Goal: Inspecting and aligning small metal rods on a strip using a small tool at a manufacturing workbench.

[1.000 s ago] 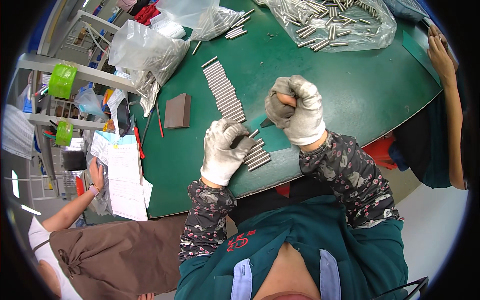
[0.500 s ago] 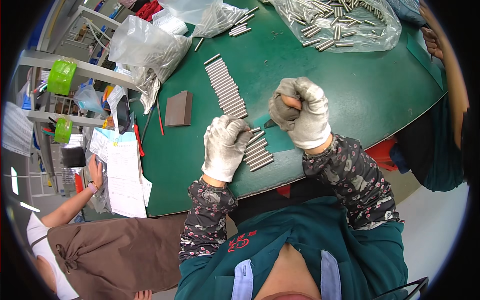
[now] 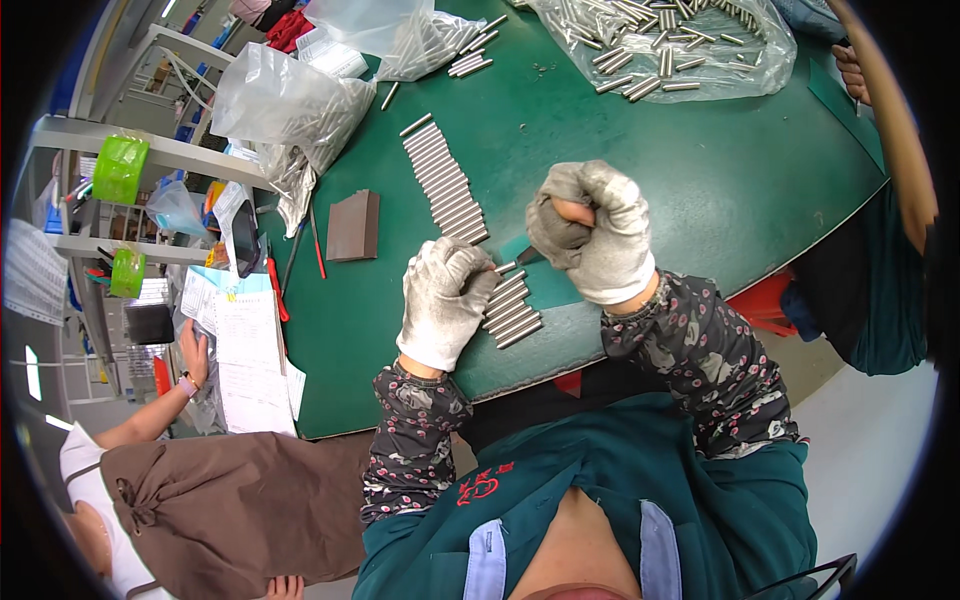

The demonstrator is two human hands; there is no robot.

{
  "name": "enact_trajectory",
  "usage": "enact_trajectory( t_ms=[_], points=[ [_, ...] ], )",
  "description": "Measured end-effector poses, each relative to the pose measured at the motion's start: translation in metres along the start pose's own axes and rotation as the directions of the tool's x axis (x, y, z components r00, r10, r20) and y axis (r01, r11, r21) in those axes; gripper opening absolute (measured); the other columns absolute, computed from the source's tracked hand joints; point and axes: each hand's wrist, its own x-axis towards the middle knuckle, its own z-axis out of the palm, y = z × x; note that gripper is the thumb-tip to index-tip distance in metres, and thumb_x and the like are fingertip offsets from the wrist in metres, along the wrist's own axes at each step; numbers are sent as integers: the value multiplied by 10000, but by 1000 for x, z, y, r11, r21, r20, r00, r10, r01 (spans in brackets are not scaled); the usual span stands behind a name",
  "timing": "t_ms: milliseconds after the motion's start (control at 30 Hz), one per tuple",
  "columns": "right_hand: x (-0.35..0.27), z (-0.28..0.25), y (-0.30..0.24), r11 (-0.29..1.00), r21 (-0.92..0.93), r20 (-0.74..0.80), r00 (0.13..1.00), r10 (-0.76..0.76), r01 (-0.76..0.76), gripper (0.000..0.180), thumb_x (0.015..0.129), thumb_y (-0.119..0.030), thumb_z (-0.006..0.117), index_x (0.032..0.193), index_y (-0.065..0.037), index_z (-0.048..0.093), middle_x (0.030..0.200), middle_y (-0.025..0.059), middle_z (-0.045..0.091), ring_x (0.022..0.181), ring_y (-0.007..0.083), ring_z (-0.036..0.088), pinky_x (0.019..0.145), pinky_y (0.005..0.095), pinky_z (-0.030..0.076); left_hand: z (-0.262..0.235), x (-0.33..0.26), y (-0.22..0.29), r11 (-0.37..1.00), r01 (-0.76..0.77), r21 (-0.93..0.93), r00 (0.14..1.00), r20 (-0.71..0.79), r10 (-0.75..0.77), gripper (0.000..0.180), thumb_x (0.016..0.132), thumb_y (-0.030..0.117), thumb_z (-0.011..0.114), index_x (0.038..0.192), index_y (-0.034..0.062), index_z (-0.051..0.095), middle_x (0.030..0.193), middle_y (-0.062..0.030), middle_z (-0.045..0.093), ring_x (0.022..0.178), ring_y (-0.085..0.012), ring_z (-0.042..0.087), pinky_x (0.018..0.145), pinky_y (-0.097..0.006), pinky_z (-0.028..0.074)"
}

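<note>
My left hand (image 3: 443, 300), in a grey work glove, is closed around a short metal rod (image 3: 505, 268) whose end sticks out toward the right. My right hand (image 3: 592, 232), also gloved, is clenched in a fist around a small dark tool (image 3: 528, 254) whose tip meets the rod's end. Both hover over a small group of metal rods (image 3: 512, 312) lying side by side near the table's front edge. A long row of the same rods (image 3: 445, 183) runs up the green table (image 3: 640, 150) beyond my hands.
A clear bag of loose rods (image 3: 670, 40) lies at the far right, more plastic bags (image 3: 290, 100) at the far left. A brown block (image 3: 354, 226) and red pens (image 3: 277, 288) sit left. A seated person (image 3: 190, 500) is at lower left; another person's arm (image 3: 890, 130) at right.
My left hand has shifted slightly down and right, bringing the rod against the tool. The right fist has stayed nearly in place.
</note>
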Motion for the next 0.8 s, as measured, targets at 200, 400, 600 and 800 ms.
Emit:
enact_trajectory(
  t_ms=[200,400,600,800],
  points=[
    [-1,1,0,1000,-20,19,1000,16,-15,383,867,-361,387,584,-106,361,482,-29,302,408,60,260,367,218,186,-5,2,5,994,-56,-92,998,-16,55,140,610,28,676,721,79,608,747,-52,579,724,-232,549,643,-347,437],
    [-1,3,2,997,-74,21,999,31,-29,392,853,-399,406,602,-99,381,495,-37,299,422,52,251,375,207,195,1,1,-6,979,95,182,983,-175,-63,173,643,-11,670,787,43,589,798,-80,561,750,-236,552,659,-329,440],
    [-1,3,1,997,-64,9,999,37,-36,379,857,-383,407,611,-94,392,496,-34,307,420,55,256,381,212,200,0,-1,-3,994,65,93,993,-107,-55,173,647,-15,666,779,44,572,795,-73,555,730,-240,543,645,-333,433],
    [-2,2,-2,998,-55,-16,1000,-1,0,372,867,-344,406,594,-92,386,488,-30,303,415,65,258,388,227,200,1,1,-4,1000,-18,20,999,-37,19,178,630,-30,656,768,36,564,774,-78,547,723,-246,536,635,-328,428]
  ],
)
